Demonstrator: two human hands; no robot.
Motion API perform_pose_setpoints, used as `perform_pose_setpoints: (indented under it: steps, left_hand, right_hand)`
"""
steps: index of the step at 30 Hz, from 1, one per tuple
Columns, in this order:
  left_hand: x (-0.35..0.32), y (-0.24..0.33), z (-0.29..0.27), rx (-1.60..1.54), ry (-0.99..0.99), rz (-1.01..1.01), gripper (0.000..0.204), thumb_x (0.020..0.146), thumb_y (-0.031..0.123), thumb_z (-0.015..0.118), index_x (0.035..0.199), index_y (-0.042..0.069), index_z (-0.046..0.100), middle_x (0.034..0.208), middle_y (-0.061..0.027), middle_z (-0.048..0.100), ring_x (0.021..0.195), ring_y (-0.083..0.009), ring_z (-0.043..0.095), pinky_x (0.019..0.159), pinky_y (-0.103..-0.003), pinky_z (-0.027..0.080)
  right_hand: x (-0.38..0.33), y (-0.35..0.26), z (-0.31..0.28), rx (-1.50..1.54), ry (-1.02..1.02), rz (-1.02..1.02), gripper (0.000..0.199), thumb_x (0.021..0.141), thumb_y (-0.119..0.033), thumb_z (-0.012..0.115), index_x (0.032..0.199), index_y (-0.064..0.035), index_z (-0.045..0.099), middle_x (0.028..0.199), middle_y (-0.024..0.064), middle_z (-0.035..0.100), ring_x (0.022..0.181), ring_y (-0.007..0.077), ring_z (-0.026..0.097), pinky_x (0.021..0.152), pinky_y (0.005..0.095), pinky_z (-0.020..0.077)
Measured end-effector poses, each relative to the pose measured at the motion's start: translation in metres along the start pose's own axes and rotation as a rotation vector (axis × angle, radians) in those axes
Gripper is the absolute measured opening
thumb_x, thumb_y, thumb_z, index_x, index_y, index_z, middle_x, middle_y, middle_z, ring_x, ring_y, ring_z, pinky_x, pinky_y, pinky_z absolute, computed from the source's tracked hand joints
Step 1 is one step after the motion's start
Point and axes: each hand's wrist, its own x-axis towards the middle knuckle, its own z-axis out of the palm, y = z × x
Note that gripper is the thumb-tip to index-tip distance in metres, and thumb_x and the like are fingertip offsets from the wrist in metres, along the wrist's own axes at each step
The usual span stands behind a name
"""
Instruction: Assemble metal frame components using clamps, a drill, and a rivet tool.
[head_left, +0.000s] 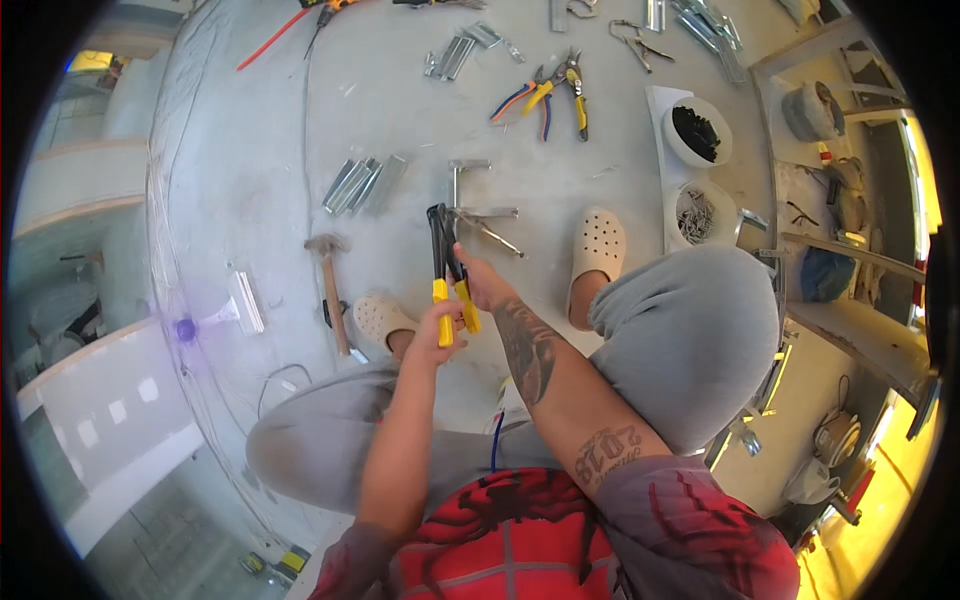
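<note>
My left hand (432, 338) is closed around a yellow grip of long-handled black pliers (437, 235). My right hand (483, 280) is closed beside the other arm of the pliers, its thumb against the black metal; the rest of its fingers are partly hidden. Just beyond the tool's head lies a small frame of silver metal profiles (455, 180) with pieces branching to the right. The head reaches its lower end, but the exact contact cannot be made out. Left of the frame, several short metal profiles (355, 185) rest on the floor.
A hammer (330, 285) and a wide scraper (245, 302) lie to the left. Ahead are snips (575, 90), pliers (528, 98) and more profiles (458, 55). Two white tubs, one of black pieces (695, 132), one of metal fasteners (697, 215), stand right. My clogs (600, 240) flank the work.
</note>
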Motion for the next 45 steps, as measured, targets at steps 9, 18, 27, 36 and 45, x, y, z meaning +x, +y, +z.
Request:
perform_pose_setpoints:
  steps: [9,18,27,36,45]
  left_hand:
    - [0.068,-0.048,0.021,0.039,0.158,0.577,0.054,0.077,0.018,0.07,0.123,0.008,0.045,0.099,-0.0047,0.061,0.083,-0.0204,0.061,0.068,-0.031,0.05]
    - [-0.023,0.016,0.0,-0.061,-0.06,0.137,0.035,0.079,0.021,0.068,0.111,0.017,0.056,0.102,-0.0002,0.059,0.098,-0.0149,0.055,0.083,-0.039,0.042]
    - [0.045,-0.033,0.009,-0.068,-0.181,0.283,0.034,0.078,0.023,0.066,0.109,0.013,0.056,0.103,-0.0009,0.06,0.093,-0.0159,0.057,0.081,-0.031,0.044]
    - [0.054,-0.033,0.021,0.081,0.121,0.795,0.028,0.087,0.014,0.066,0.108,-0.001,0.058,0.087,-0.0045,0.062,0.073,-0.0115,0.058,0.061,-0.027,0.047]
    - [-0.142,0.098,-0.101,0.289,-0.364,0.441,0.025,0.085,0.015,0.063,0.105,-0.001,0.06,0.055,-0.0052,0.056,0.044,-0.0127,0.052,0.043,-0.024,0.04]
  right_hand:
    - [-0.022,-0.009,0.001,-0.287,-0.026,-0.064,0.042,0.089,-0.046,0.066,0.097,-0.0055,0.06,0.079,0.0011,0.058,0.07,0.0127,0.055,0.065,0.0289,0.0474]
    - [-0.009,0.001,0.005,-0.078,0.021,-0.04,0.04,0.097,-0.046,0.054,0.091,-0.0077,0.061,0.073,0.0023,0.058,0.063,0.0141,0.053,0.057,0.0322,0.042]
    - [-0.033,-0.033,0.041,-1.045,0.35,-0.021,0.06,0.068,-0.053,0.076,0.086,0.0039,0.067,0.078,0.0161,0.068,0.073,0.0296,0.067,0.07,0.039,0.0526]
    - [-0.04,-0.026,0.058,-1.159,0.475,-0.453,0.055,0.07,-0.049,0.076,0.077,0.004,0.065,0.071,0.0199,0.066,0.069,0.0331,0.067,0.065,0.0422,0.051]
    - [-0.033,0.008,0.095,-0.691,-0.036,-0.623,0.062,0.094,-0.057,0.046,0.098,0.0019,0.065,0.09,0.0225,0.067,0.086,0.0403,0.065,0.079,0.0442,0.0493]
